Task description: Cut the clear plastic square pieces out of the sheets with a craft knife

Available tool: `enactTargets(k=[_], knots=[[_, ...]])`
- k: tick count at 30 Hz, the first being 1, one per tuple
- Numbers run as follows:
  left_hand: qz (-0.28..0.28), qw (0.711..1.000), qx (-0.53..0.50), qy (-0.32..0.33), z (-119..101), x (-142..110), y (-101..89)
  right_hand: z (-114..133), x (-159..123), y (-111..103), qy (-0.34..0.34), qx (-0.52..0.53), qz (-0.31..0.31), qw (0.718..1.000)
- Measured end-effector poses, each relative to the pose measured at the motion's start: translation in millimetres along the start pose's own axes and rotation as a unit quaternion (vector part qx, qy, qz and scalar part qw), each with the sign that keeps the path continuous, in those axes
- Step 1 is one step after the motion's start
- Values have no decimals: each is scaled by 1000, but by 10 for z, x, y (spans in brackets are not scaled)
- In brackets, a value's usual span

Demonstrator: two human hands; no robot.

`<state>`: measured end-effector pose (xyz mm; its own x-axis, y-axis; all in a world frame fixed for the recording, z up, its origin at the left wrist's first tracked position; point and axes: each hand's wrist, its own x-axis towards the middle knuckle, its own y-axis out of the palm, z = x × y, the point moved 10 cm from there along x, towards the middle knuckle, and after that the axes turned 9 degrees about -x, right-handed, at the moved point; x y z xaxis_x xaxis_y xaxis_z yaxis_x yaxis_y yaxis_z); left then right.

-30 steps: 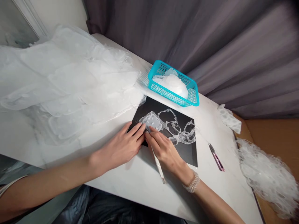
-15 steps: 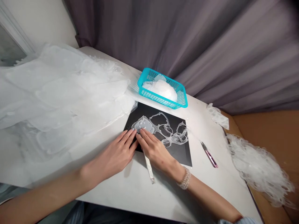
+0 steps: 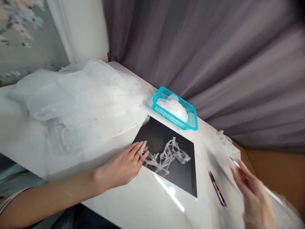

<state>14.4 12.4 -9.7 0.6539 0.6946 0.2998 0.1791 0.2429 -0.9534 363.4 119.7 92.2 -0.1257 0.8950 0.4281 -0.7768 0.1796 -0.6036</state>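
Note:
My left hand (image 3: 127, 163) is at the left edge of a black board (image 3: 183, 178), thumb and fingers closed on one end of a sheer white fabric scrap (image 3: 164, 162). The scrap is full of open holes and lies crumpled across the board. My right hand (image 3: 254, 192), smeared by motion, is off to the right of the board. In it is a slim tool with a metal tip (image 3: 235, 163) and a white handle, its exact kind unclear. Closer to the board, purple-handled thread snips (image 3: 217, 189) lie on the table.
A turquoise basket (image 3: 172, 120) holding white fabric pieces stands behind the board. Sheer white fabric (image 3: 95, 98) is heaped at the left. White patterned pieces (image 3: 228, 144) lie at the right edge, beside a brown surface (image 3: 274, 168). A grey-purple curtain (image 3: 190, 47) hangs behind.
My right hand has swung right, off the board, with the white-handled tool. The dotted solid piece under my fingers is out of sight. The holed scrap has shifted and bunched up.

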Motion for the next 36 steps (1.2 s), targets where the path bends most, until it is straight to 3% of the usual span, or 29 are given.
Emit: enactTargets(k=[2,3,5,6,7,10,12,14,15,18,19,20,26,36], knots=[[-3,1000,-11,14,28,84,-86,-323,-268,-467,100,34,-83,991],[-1,999,-28,22,54,153,-128,-472,-420,-580,170,62,-115,977],[10,996,-81,39,116,351,-187,-680,-737,-542,334,156,-175,913],[14,993,-114,38,161,476,-212,-668,-829,-403,386,206,-193,878],[16,989,-148,28,218,611,-233,-570,-819,-219,400,246,-193,861],[-5,964,-257,-67,465,964,-296,-26,-441,486,350,347,-81,866],[-39,926,-345,-146,629,1061,-359,323,-232,875,327,399,-8,857],[-55,853,-484,-187,694,1067,-380,587,-109,1124,311,437,40,843],[-40,795,-575,-190,664,1060,-351,679,-76,1204,305,450,56,837],[38,575,-801,-163,424,1027,-267,827,-39,1330,289,463,89,833],[50,524,-835,-163,380,1012,-253,846,-39,1346,285,462,95,834],[49,493,-852,-172,372,997,-234,859,-41,1351,279,460,98,837],[32,444,-868,-218,384,936,-174,873,-63,1270,275,426,82,858],[29,418,-880,-226,401,903,-206,960,-116,1294,300,421,126,847]])
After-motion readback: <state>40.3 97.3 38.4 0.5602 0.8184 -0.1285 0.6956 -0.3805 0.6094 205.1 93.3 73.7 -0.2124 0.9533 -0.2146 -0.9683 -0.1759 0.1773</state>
